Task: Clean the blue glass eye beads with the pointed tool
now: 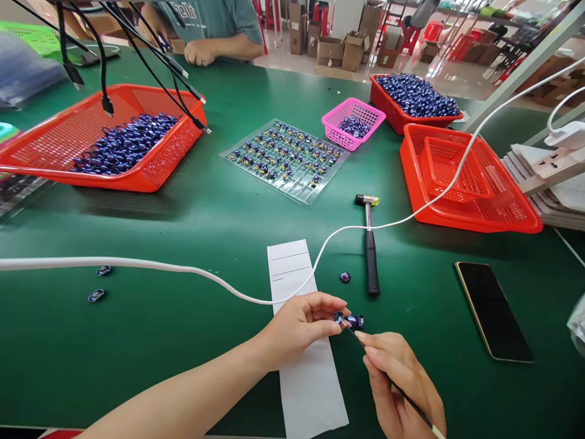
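Between thumb and fingers, my left hand [304, 323] pinches a small shiny dark-blue metal part [354, 321], above a strip of white paper [311, 378]. My right hand [402, 384] grips a thin dark stick tool [406, 396] with a pale rear end, like a fine brush; its kind is not certain. The tool's tip meets the blue part at the left fingertips. Another small blue piece [345, 277] lies on the green table just beyond. A small hammer [371, 250] with a black handle rests near it.
A white cable [219, 280] crosses the table and the paper. Red baskets [178, 149] stand left and right, a pink basket [354, 140] and a clear tray [292, 186] of small parts between. A phone [493, 311] lies right. Black cables [104, 73] hang upper left; a person [205, 30] sits opposite.
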Demonstrator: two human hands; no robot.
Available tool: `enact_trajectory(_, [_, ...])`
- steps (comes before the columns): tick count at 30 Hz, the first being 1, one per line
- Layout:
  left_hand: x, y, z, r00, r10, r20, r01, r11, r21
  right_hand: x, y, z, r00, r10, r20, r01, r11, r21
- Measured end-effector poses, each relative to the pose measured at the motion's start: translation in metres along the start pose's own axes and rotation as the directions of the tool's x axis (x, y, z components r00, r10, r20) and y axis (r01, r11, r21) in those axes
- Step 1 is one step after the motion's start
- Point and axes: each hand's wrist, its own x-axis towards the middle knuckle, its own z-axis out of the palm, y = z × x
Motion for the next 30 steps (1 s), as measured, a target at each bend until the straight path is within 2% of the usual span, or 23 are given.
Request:
enact_trajectory(15, [-0.0012, -0.0003, 0.0005, 1.000, -0.018, -0.001, 0.018, 1.000, 0.022, -0.0029, 0.0015, -0.0001, 0.998, 0.006, 0.061, -0.005, 1.000, -0.008])
enact_trajectory(30, [-0.0012, -0.0006, 0.0002, 0.999, -0.028, -0.022, 0.029, 0.999, 0.041, -0.0044, 0.0014, 0.0019, 0.999, 0.027, 0.030, -0.026, 0.999, -0.025])
